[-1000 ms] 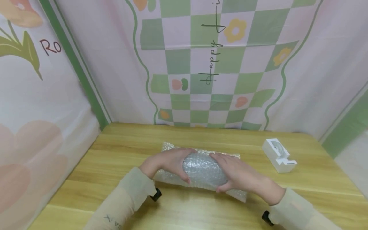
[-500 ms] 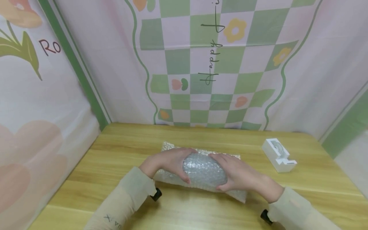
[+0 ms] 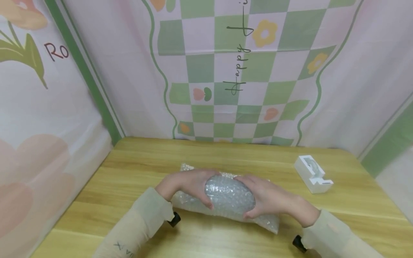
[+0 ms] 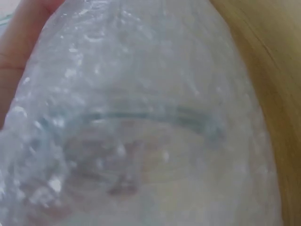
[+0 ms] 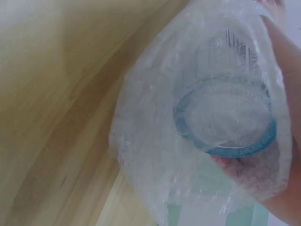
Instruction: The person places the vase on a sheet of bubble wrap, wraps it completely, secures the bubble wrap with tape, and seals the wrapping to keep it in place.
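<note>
Glass (image 5: 244,149) already rolled in bubble wrap (image 3: 229,195), lying lengthwise across the table (image 3: 209,236) in front of the person. Right end gapes open; no tape visible on the roll, so closing up looks undone. Dispenser (image 3: 311,181) stands apart, off to the right. Left hand (image 3: 193,182) and right hand (image 3: 266,195): both partly open, thumb and fingers curved round the wrap, gripping it.
</note>
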`<action>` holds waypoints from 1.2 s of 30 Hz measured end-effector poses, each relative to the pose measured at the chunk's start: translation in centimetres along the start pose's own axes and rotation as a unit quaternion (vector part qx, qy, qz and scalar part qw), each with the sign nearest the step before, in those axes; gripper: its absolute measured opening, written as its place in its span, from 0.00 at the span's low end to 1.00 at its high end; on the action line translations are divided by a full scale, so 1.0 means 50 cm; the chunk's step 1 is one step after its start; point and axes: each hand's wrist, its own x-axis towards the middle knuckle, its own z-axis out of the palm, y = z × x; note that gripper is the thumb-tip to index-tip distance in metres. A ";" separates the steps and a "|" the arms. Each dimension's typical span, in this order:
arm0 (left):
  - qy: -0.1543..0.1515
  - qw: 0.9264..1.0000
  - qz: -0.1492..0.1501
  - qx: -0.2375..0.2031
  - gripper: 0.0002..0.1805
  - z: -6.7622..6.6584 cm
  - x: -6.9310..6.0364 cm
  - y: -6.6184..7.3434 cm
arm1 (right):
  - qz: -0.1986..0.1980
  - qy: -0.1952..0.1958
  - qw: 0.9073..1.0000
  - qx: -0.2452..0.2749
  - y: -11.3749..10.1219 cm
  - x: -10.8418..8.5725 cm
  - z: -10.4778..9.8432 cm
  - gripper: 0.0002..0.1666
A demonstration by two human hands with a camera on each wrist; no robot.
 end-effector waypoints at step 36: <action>-0.029 0.995 -0.091 -0.005 0.53 -0.023 0.016 0.007 | -0.007 -0.036 0.998 0.052 0.027 0.014 -0.010 0.64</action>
